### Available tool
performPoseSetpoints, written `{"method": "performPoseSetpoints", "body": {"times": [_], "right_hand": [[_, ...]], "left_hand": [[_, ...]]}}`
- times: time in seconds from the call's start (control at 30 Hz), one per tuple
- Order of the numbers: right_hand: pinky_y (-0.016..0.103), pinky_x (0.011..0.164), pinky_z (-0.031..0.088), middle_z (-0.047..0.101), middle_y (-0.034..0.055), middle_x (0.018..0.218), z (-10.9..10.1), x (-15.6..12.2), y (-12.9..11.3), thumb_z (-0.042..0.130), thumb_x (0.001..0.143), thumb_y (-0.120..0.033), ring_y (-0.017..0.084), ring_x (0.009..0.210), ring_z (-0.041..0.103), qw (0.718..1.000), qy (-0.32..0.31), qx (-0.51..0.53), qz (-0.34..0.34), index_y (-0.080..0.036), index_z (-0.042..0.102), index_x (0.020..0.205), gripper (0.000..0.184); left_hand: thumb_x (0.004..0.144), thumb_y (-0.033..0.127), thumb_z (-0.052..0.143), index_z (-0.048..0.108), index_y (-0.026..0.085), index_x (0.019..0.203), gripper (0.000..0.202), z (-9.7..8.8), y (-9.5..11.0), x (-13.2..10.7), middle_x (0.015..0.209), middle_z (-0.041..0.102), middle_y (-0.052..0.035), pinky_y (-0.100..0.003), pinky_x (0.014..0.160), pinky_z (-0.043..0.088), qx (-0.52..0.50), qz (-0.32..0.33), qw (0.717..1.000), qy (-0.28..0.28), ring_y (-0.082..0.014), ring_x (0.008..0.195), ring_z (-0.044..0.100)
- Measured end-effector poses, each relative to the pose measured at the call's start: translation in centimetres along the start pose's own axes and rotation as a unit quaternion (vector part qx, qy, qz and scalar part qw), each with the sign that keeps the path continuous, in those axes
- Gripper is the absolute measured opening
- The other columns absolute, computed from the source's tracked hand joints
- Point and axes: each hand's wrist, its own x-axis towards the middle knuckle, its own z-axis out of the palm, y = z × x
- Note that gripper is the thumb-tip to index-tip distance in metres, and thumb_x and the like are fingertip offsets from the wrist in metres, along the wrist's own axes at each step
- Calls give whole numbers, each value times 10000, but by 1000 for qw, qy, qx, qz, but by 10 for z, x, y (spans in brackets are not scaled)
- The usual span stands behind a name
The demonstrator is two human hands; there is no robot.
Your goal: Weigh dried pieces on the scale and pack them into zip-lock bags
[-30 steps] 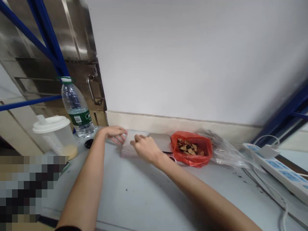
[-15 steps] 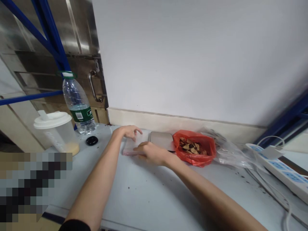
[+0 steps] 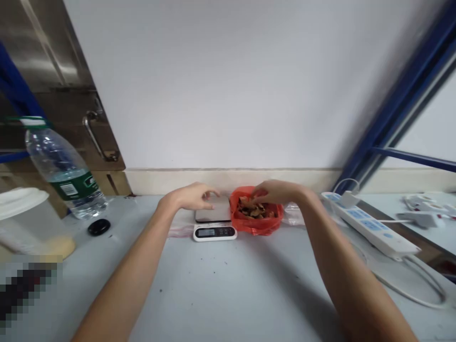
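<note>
My left hand [image 3: 192,196] is over the left side of a small digital kitchen scale [image 3: 214,232], its thumb and fingers apart with nothing between them. The scale has a grey metal platform [image 3: 220,211] and a white front with a dark display. Right beside it sits an open red plastic bag [image 3: 257,229] holding brown, dried, leaf-like pieces [image 3: 253,209]. My right hand [image 3: 276,191] reaches over the bag's mouth with curved, parted fingers, the tips close to the pieces. Clear plastic bags [image 3: 181,232] lie flat left of the scale, partly beneath my left hand.
At the left stand a water bottle [image 3: 73,183] and a lidded plastic cup [image 3: 26,228], with a black round object [image 3: 99,227] near them. To the right lies a white power strip [image 3: 370,225] with cables. A wall [image 3: 228,95] closes off the back of the table.
The view has swung to the right. My left hand has moved from the clear plastic bags to the scale, and my right hand from those bags to the red bag. The scale's front is now uncovered.
</note>
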Motion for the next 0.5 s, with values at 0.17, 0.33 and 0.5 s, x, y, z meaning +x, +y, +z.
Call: {"method": "performPoseSetpoints", "body": {"times": [0.17,0.33,0.5], "right_hand": [[293,714,516,764,81,1067,-17,-19,19,592,830,-322,241,916,699,998,41,52,21,-236,735,1154,364],[321,789,549,767,97,1069,-25,-40,62,627,824,-312,252,935,713,977,134,92,135,-206,737,1131,343],[337,828,583,720,133,1214,-6,-49,117,717,763,-369,280,1099,683,945,142,191,222,-213,719,1192,456]], "left_hand": [[745,428,736,685,264,1215,500,29,53,15,1260,589,-66,-293,889,473,43,139,989,-3,-262,1151,565],[837,143,595,733,192,944,182,52,69,37,1070,596,-78,-310,904,470,102,188,974,77,-237,1086,555],[855,151,586,730,191,905,157,45,64,39,1028,623,-69,-321,881,486,40,207,960,185,-218,988,584]]}}
